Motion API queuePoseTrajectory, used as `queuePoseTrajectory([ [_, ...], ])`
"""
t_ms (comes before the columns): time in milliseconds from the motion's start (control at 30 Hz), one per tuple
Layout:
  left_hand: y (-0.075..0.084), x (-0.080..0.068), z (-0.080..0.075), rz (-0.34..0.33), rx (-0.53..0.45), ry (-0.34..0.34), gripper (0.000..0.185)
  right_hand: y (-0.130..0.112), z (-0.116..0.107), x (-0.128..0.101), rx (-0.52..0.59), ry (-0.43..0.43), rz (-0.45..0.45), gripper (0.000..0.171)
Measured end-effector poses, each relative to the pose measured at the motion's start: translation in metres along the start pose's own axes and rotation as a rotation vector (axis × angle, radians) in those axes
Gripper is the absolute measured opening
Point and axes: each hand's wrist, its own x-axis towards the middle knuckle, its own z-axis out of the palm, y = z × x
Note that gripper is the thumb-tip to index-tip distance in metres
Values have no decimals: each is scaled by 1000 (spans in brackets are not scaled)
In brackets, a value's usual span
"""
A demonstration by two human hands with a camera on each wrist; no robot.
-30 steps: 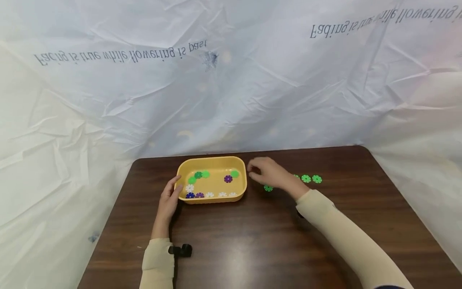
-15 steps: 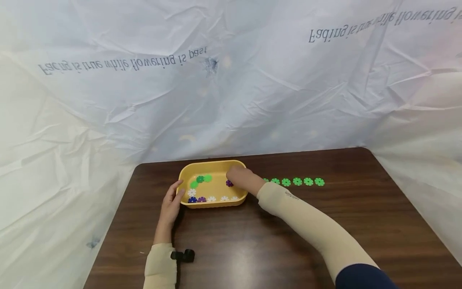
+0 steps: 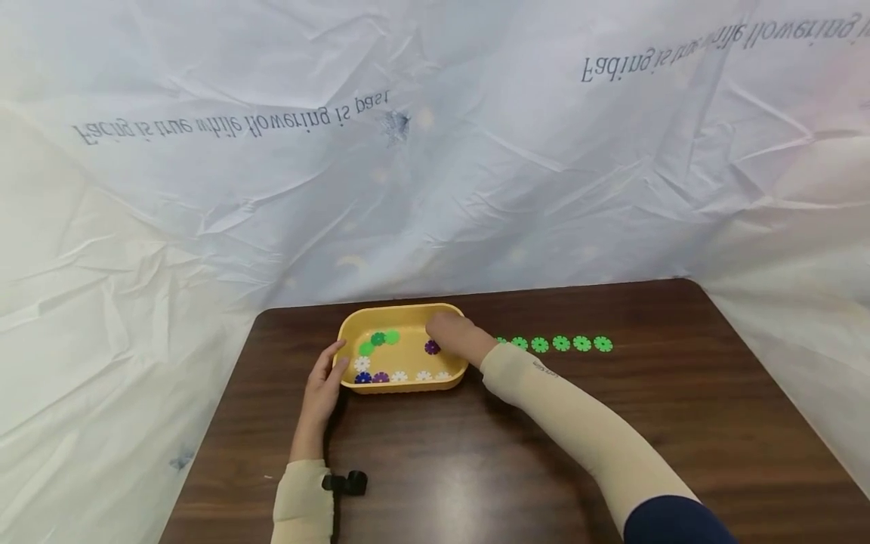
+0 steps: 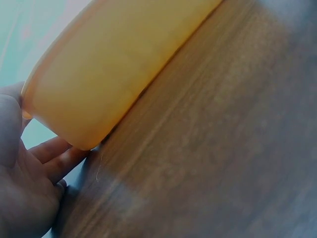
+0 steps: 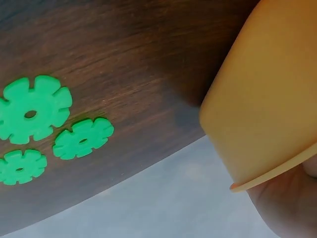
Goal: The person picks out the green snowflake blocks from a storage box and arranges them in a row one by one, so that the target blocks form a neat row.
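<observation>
Yellow plastic tray [image 3: 408, 311] sits on the dark wooden table [image 3: 476, 453], left hand [image 3: 325, 385] bracing its left end with loose fingers while right hand [image 3: 454, 334] dips inside, grip hidden, beside a purple flower-shaped disc [image 3: 431, 347].

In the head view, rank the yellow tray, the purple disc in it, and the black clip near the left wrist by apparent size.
1. Yellow tray, by far the largest.
2. Black clip.
3. Purple disc. The clip lies nearer the camera, so this last ranking is unsure.
</observation>
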Motion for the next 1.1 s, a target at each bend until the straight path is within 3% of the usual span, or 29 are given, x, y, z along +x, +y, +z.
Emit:
queuePoseTrajectory([
  [200, -3, 0, 5, 5, 2, -12, 48, 4, 3, -1, -19, 18, -5, 13],
  [433, -2, -3, 3, -6, 24, 19, 48, 0, -7, -13, -73, 98, -111, 24],
  [633, -1, 0, 1, -3, 15, -7, 50, 8, -24, -43, 75, 136, -183, 16],
  [800, -4, 0, 1, 10, 9, -19, 48, 25, -33, -71, 157, 204, -220, 24],
  [1100, -1, 5, 0, 26, 1, -13, 47, 75, -20, -112, 268, 283, -137, 25],
])
